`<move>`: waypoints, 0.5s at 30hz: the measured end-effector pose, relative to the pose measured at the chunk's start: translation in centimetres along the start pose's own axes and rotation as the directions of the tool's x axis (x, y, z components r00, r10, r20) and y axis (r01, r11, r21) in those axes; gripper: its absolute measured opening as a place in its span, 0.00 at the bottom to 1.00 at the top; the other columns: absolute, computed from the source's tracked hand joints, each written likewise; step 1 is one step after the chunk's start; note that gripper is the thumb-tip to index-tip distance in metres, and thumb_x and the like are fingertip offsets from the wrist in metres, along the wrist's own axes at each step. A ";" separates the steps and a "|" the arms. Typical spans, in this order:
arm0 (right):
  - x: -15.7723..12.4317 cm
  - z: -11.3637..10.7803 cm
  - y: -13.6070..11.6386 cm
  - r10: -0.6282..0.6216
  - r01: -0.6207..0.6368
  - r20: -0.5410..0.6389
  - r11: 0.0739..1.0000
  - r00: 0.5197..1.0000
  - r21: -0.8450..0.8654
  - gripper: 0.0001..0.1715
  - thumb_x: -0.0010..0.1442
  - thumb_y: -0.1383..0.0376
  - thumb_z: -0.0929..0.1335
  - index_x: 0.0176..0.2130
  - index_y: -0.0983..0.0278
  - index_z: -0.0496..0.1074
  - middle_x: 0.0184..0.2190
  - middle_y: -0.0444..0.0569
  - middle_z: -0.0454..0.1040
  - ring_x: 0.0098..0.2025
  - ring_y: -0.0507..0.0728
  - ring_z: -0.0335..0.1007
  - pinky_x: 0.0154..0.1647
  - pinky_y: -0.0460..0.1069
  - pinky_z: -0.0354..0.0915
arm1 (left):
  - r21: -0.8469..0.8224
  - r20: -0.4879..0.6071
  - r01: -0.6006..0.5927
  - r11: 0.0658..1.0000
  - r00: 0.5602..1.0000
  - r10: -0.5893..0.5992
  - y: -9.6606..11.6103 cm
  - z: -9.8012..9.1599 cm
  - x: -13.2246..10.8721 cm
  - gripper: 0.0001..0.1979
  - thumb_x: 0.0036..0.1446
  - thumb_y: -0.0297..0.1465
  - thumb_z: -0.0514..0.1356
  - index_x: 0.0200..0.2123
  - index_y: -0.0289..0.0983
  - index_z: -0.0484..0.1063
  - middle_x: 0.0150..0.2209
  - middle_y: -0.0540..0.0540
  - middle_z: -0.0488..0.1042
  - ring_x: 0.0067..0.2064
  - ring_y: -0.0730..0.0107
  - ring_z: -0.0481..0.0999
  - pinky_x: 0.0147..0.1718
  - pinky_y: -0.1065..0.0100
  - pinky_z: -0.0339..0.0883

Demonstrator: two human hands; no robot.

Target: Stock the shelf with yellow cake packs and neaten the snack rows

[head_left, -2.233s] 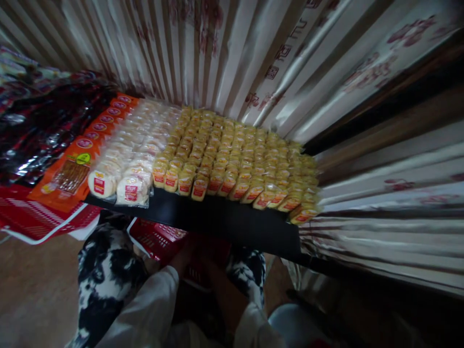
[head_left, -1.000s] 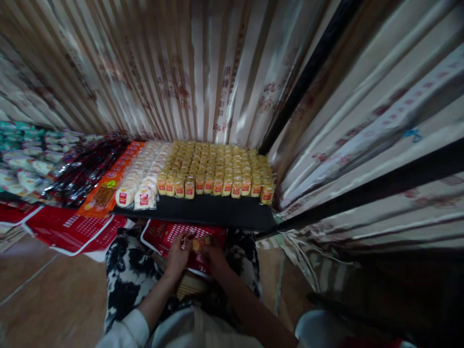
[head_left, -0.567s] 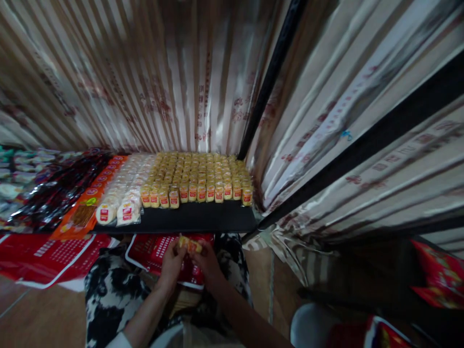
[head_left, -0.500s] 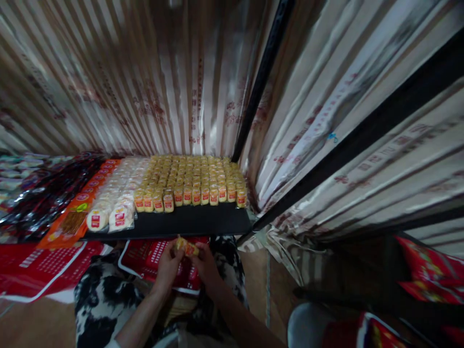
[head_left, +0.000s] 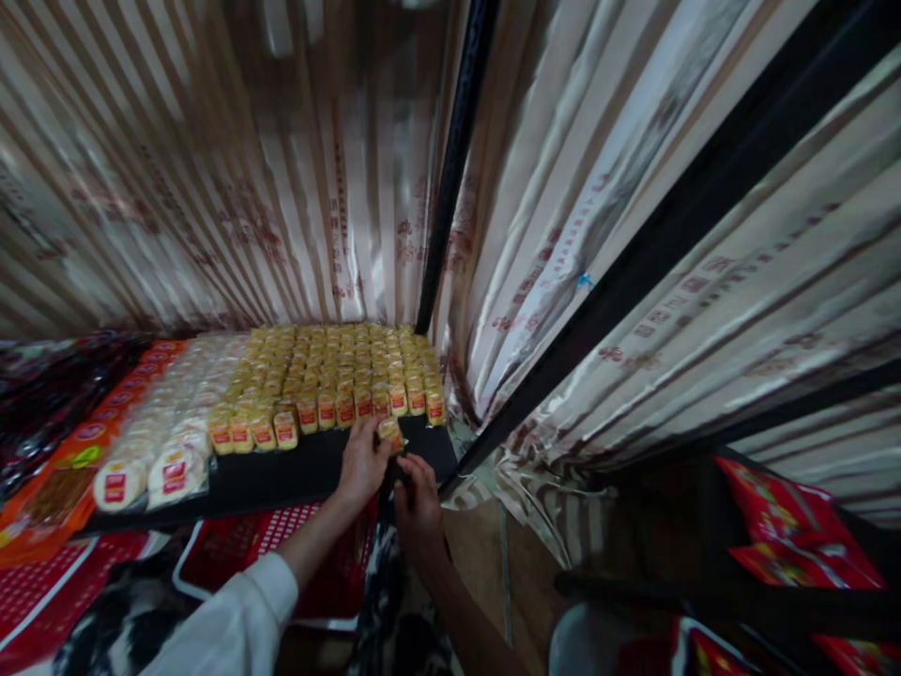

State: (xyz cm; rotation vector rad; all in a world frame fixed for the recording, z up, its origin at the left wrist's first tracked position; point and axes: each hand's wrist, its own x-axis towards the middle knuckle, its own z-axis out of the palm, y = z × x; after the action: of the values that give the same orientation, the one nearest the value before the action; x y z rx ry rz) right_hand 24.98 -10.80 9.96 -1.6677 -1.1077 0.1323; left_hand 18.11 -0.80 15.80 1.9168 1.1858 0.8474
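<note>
My left hand (head_left: 364, 461) reaches onto the black shelf (head_left: 296, 474) and is closed on a small yellow snack packet (head_left: 390, 433) with a red label, holding it just in front of the front row. Rows of the same yellow packets (head_left: 330, 371) fill the shelf behind it. My right hand (head_left: 417, 498) sits just below and to the right of the left, at the shelf's front edge; its fingers curl, and whether they hold anything is hidden.
White round packets (head_left: 165, 441) and orange packets (head_left: 67, 460) lie left of the yellow rows. A red basket (head_left: 267, 545) sits below the shelf. Striped foil sheeting (head_left: 282, 188) and black shelf posts (head_left: 454, 160) surround the corner. Red bags (head_left: 781, 526) are at the right.
Both hands rose from over the red basket to the shelf's front edge, carrying the yellow packet. The camera view swung rightwards and upwards.
</note>
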 end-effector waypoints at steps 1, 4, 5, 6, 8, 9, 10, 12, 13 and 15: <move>0.3 0.1 0.4 -0.006 0.006 -0.014 1.000 1.000 0.000 0.17 0.59 0.65 0.60 0.47 0.63 0.68 0.48 0.56 0.67 0.52 0.59 0.64 0.51 0.58 0.64 | 0.009 0.010 -0.006 1.000 1.000 0.006 0.5 0.6 0.7 0.17 0.52 0.25 0.53 0.46 0.38 0.68 0.43 0.44 0.69 0.44 0.66 0.71 0.47 0.63 0.64; 1.2 0.3 1.8 -0.015 0.016 -0.051 1.000 0.999 0.007 0.19 0.60 0.65 0.59 0.50 0.65 0.65 0.50 0.58 0.65 0.51 0.59 0.64 0.50 0.57 0.65 | 0.056 0.047 -0.018 0.998 0.999 0.016 1.6 2.2 2.3 0.18 0.53 0.23 0.52 0.48 0.37 0.68 0.44 0.43 0.69 0.46 0.64 0.70 0.49 0.63 0.63; 1.6 0.3 2.2 -0.018 0.019 -0.064 1.000 0.998 0.005 0.20 0.60 0.65 0.59 0.51 0.65 0.65 0.50 0.58 0.65 0.51 0.59 0.65 0.50 0.57 0.65 | 0.070 0.060 -0.019 0.997 0.998 0.015 1.9 2.7 2.8 0.19 0.53 0.23 0.52 0.49 0.37 0.68 0.44 0.42 0.69 0.47 0.64 0.71 0.49 0.63 0.63; 1.9 0.3 2.6 -0.020 0.020 -0.075 1.000 0.997 -0.001 0.20 0.60 0.65 0.58 0.51 0.66 0.65 0.50 0.59 0.66 0.52 0.59 0.64 0.51 0.58 0.65 | 0.083 0.073 -0.020 0.996 0.997 0.014 2.1 3.1 3.1 0.20 0.53 0.23 0.52 0.49 0.37 0.68 0.45 0.42 0.69 0.47 0.63 0.71 0.49 0.62 0.63; 2.6 0.3 3.0 -0.024 0.023 -0.081 1.000 0.996 -0.012 0.20 0.60 0.65 0.58 0.50 0.66 0.65 0.50 0.59 0.66 0.53 0.59 0.63 0.53 0.58 0.63 | 0.103 0.092 -0.024 0.994 0.996 0.015 2.4 3.9 3.7 0.21 0.53 0.22 0.52 0.50 0.37 0.67 0.47 0.41 0.69 0.48 0.62 0.70 0.49 0.62 0.63; 3.0 0.2 3.2 -0.026 0.024 -0.081 1.000 0.996 -0.016 0.20 0.60 0.66 0.58 0.51 0.66 0.65 0.50 0.58 0.66 0.53 0.59 0.63 0.53 0.58 0.63 | 0.111 0.098 -0.026 0.993 0.995 0.015 2.5 4.3 3.9 0.21 0.52 0.22 0.52 0.50 0.36 0.67 0.49 0.40 0.69 0.49 0.62 0.70 0.50 0.62 0.62; 3.3 0.2 3.3 -0.024 0.022 -0.082 1.000 0.996 -0.018 0.20 0.60 0.66 0.58 0.51 0.66 0.64 0.49 0.58 0.67 0.53 0.59 0.63 0.54 0.58 0.62 | 0.118 0.102 -0.027 0.993 0.995 0.015 2.5 4.5 4.1 0.21 0.52 0.22 0.51 0.51 0.36 0.66 0.50 0.40 0.69 0.49 0.62 0.70 0.51 0.61 0.62; 3.8 0.1 3.4 -0.008 0.006 -0.079 1.000 0.997 -0.024 0.21 0.59 0.67 0.58 0.52 0.65 0.64 0.49 0.57 0.67 0.53 0.58 0.63 0.54 0.58 0.63 | 0.128 0.107 -0.027 0.991 0.994 0.013 2.5 5.0 4.3 0.21 0.52 0.22 0.52 0.51 0.37 0.66 0.50 0.40 0.69 0.50 0.62 0.70 0.51 0.61 0.61; 4.1 0.2 3.4 0.001 -0.004 -0.079 1.000 0.997 -0.028 0.22 0.59 0.67 0.58 0.52 0.65 0.64 0.49 0.57 0.67 0.52 0.58 0.63 0.54 0.58 0.63 | 0.132 0.108 -0.026 0.991 0.994 0.011 2.5 5.1 4.4 0.21 0.52 0.22 0.52 0.51 0.37 0.65 0.50 0.41 0.69 0.50 0.61 0.70 0.51 0.61 0.61; 4.5 0.3 3.6 0.017 -0.020 -0.079 0.999 0.997 -0.039 0.22 0.58 0.68 0.57 0.52 0.66 0.64 0.50 0.58 0.67 0.52 0.58 0.64 0.53 0.58 0.63 | 0.136 0.106 -0.023 0.990 0.994 0.008 2.4 5.4 4.5 0.20 0.53 0.23 0.53 0.50 0.37 0.66 0.49 0.40 0.70 0.50 0.60 0.70 0.51 0.60 0.61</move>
State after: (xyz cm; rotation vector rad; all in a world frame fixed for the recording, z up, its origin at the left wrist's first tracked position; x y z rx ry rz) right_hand 29.44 -7.34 8.86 -1.7044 -1.0424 0.0563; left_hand 25.23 1.33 15.66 2.0569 1.1938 0.6794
